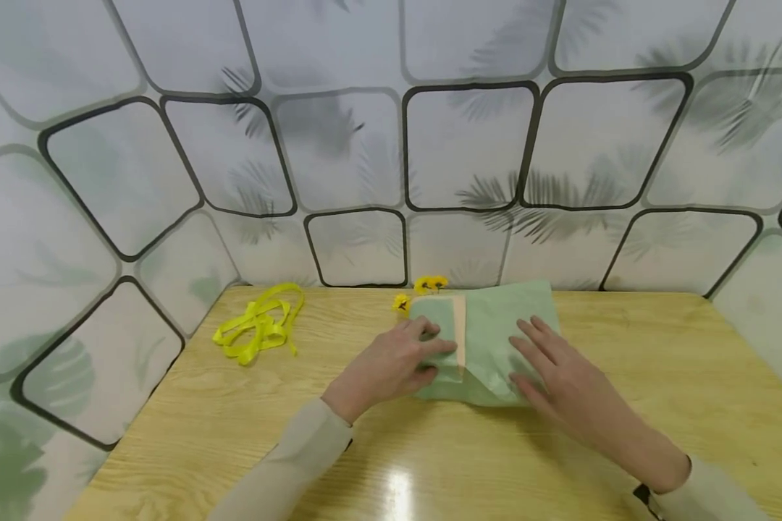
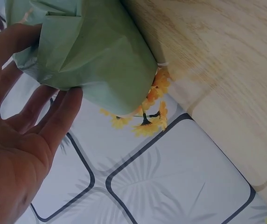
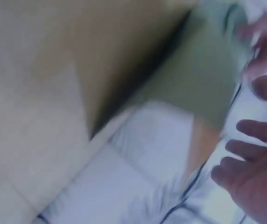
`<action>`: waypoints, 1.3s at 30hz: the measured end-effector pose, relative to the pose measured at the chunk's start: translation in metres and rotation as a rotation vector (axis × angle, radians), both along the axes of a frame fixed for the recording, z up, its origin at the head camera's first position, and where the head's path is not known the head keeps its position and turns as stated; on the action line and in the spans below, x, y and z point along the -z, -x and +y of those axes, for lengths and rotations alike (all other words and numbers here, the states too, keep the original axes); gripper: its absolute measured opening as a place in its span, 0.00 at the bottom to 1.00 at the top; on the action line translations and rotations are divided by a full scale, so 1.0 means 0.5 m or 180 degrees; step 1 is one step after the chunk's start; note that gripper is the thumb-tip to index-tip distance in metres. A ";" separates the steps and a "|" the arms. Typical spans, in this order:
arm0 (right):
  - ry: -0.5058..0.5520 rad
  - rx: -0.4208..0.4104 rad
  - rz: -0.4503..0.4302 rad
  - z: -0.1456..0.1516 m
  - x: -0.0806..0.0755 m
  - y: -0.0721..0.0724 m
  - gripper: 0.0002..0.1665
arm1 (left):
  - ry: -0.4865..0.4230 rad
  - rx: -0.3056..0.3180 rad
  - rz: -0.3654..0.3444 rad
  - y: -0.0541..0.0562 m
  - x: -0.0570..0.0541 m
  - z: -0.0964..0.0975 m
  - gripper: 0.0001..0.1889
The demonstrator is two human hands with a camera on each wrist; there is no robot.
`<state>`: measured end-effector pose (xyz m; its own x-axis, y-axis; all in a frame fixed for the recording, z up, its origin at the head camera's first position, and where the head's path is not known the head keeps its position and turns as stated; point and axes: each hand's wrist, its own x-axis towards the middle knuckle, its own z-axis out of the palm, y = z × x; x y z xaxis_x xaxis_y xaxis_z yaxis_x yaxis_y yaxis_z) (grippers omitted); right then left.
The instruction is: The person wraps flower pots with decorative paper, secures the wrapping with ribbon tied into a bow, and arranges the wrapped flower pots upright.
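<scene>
A sheet of light green wrapping paper lies on the table, its left part folded over with a peach-coloured strip along the fold. Yellow flowers stick out past its far left edge; the left wrist view shows their orange-yellow heads beside the paper. My left hand pinches the folded left part, its fingers at the paper's edge. Over the right part, my right hand has its fingers spread and loosely bent, the fingertips right at the paper. In the right wrist view the paper is blurred.
A loose tangle of bright yellow ribbon lies at the back left of the wooden table. Patterned white walls rise directly behind the table's far edge and along its sides.
</scene>
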<state>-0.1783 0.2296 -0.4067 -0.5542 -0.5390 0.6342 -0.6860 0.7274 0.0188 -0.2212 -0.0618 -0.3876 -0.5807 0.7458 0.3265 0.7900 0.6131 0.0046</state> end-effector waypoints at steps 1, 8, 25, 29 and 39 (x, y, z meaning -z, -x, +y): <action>-0.0174 -0.0029 -0.0002 -0.002 0.008 -0.013 0.34 | 0.0007 -0.0004 -0.0003 0.000 0.001 0.000 0.21; -0.0999 0.0204 -0.1529 -0.038 0.032 -0.049 0.45 | 0.0063 -0.0124 -0.0031 -0.005 0.007 -0.004 0.21; 0.0669 0.1106 -0.2523 0.024 -0.032 0.053 0.35 | -0.0041 -0.0096 -0.0160 0.004 0.004 0.004 0.20; 0.0595 0.1258 -0.3322 0.069 -0.013 0.087 0.52 | -0.0028 -0.0118 -0.0140 0.002 0.003 0.004 0.20; 0.1448 0.0949 -0.4497 0.078 0.011 0.128 0.22 | -0.0047 -0.0139 -0.0219 0.002 0.001 0.007 0.20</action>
<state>-0.2422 0.2685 -0.4121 -0.8827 -0.2109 -0.4199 0.2215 0.6012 -0.7678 -0.2220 -0.0585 -0.3882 -0.6340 0.7146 0.2955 0.7600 0.6465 0.0672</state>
